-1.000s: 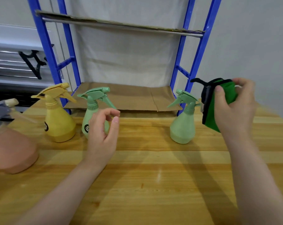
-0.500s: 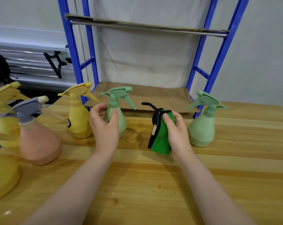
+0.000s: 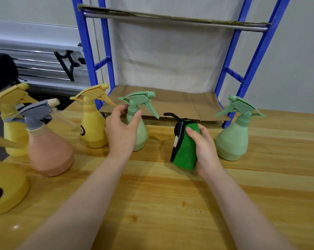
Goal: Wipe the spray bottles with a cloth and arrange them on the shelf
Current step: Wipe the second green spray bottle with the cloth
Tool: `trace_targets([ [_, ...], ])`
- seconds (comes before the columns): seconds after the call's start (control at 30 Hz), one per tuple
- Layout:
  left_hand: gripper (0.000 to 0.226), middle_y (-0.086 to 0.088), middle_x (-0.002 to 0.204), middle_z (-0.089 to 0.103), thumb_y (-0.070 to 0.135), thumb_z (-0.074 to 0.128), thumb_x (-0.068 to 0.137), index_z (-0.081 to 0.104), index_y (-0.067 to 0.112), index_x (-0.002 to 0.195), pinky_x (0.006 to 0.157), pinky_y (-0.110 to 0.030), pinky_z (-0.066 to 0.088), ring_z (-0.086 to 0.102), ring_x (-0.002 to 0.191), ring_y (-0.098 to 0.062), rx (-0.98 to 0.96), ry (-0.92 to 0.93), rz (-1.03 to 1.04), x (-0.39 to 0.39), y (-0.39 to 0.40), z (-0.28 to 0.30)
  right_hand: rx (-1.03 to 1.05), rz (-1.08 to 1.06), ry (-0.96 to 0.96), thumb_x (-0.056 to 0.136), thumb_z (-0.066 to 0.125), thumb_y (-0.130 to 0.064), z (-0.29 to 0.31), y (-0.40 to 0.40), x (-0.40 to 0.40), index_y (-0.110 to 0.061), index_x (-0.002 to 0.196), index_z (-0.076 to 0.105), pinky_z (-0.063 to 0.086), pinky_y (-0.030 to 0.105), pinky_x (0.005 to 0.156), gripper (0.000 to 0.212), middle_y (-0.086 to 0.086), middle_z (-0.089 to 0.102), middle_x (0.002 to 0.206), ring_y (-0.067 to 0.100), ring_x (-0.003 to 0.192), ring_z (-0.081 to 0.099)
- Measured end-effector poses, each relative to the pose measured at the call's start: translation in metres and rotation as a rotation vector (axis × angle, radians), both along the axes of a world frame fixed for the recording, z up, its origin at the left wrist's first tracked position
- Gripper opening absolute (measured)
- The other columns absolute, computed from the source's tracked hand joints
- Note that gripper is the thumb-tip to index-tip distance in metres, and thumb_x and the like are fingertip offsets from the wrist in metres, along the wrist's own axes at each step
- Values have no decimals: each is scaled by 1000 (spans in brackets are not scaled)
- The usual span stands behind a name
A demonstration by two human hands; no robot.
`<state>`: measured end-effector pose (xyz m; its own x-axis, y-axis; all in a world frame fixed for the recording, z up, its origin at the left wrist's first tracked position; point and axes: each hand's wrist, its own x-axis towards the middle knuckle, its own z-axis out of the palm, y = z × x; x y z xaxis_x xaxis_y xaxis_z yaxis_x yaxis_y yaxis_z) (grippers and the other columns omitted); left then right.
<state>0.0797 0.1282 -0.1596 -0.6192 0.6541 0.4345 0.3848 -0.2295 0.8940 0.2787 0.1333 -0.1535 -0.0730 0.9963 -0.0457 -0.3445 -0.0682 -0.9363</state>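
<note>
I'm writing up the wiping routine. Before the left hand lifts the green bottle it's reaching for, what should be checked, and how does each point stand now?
1. Left hand grips the middle green bottle: cannot tell; fingers curve around its neck, but a firm hold isn't clear.
2. Right hand holds the cloth: ok, folded and pinched, resting on the table.
3. Bottle upright: ok.
4. Room to lift: ok; the yellow bottle stands close on the left, but nothing is above.
5. Shelf ready: ok, its cardboard liner is bare.
6. Other bottles out of the way: ok, the right green bottle stands apart.
</note>
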Motion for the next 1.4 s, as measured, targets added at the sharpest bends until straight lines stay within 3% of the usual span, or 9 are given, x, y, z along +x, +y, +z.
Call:
trace_targets([
  [0.13, 25, 19, 103, 65, 53, 69, 78, 56, 47, 98, 94, -45, 50, 59, 106, -13, -13, 61, -69, 4, -4, 11, 52, 4, 85, 91, 60, -2, 2, 1, 3, -11, 115, 49, 57, 34, 57, 28, 5, 72, 85, 22, 72, 72],
  [0.3, 30, 9, 106, 66, 38, 77, 79, 56, 31, 99, 94, -41, 51, 60, 105, -14, -41, -22, -270, 19, -11, 29, 213, -18, -2, 76, 73, -10, 3, 5, 11, -12, 103, 58, 55, 45, 87, 31, 7, 72, 98, 32, 98, 68],
  [0.37, 33, 4, 105, 68, 39, 78, 76, 56, 30, 98, 93, -43, 52, 63, 104, -18, -34, -109, -375, 23, -14, 30, 274, -26, -48, 76, 74, -9, 5, 5, 13, -12, 101, 63, 54, 46, 89, 27, 8, 71, 99, 32, 100, 67],
  [0.53, 15, 3, 99, 74, 26, 64, 93, 59, 18, 105, 91, -37, 53, 68, 98, -14, 48, -366, -538, 29, -21, 26, 331, -14, -88, 90, 61, 3, 6, 5, 17, -3, 107, 69, 54, 24, 66, 20, 3, 74, 89, 14, 79, 71],
  [0.7, 9, -6, 112, 71, 30, 57, 95, 65, 25, 94, 95, -47, 51, 63, 101, -22, 94, -459, -603, 24, -23, 24, 440, -18, -213, 92, 63, -2, 2, 3, 8, -14, 104, 72, 50, 17, 77, 19, -6, 75, 97, 6, 91, 68],
  [0.9, 20, 2, 107, 72, 28, 56, 95, 73, 34, 102, 95, -43, 49, 64, 105, -19, 76, -401, -701, 27, -25, 24, 464, -162, -109, 96, 61, -10, 4, -6, 2, -15, 105, 72, 54, 23, 78, 15, 0, 76, 99, 13, 94, 70],
  [1.17, 23, 0, 107, 72, 25, 54, 95, 69, 23, 113, 90, -41, 53, 65, 102, -22, 35, -332, -748, 36, -27, 20, 526, -310, -219, 98, 59, -13, 1, -8, -4, -28, 101, 71, 50, 20, 82, 19, -11, 74, 96, 1, 91, 65],
  [1.3, 21, 1, 106, 73, 33, 60, 88, 74, 32, 104, 88, -31, 55, 67, 103, -17, 61, -344, -799, 39, -29, 21, 589, -159, -265, 97, 58, -9, 1, -13, -7, -14, 121, 67, 50, 23, 94, 26, -5, 72, 114, 6, 108, 65],
  [1.4, 21, 2, 107, 72, 29, 59, 90, 74, 32, 104, 87, -27, 53, 66, 105, -16, 82, -345, -836, 41, -31, 19, 663, -36, -457, 95, 59, -14, -8, -15, -12, -18, 134, 58, 46, 22, 101, 39, -6, 65, 126, 3, 120, 58],
])
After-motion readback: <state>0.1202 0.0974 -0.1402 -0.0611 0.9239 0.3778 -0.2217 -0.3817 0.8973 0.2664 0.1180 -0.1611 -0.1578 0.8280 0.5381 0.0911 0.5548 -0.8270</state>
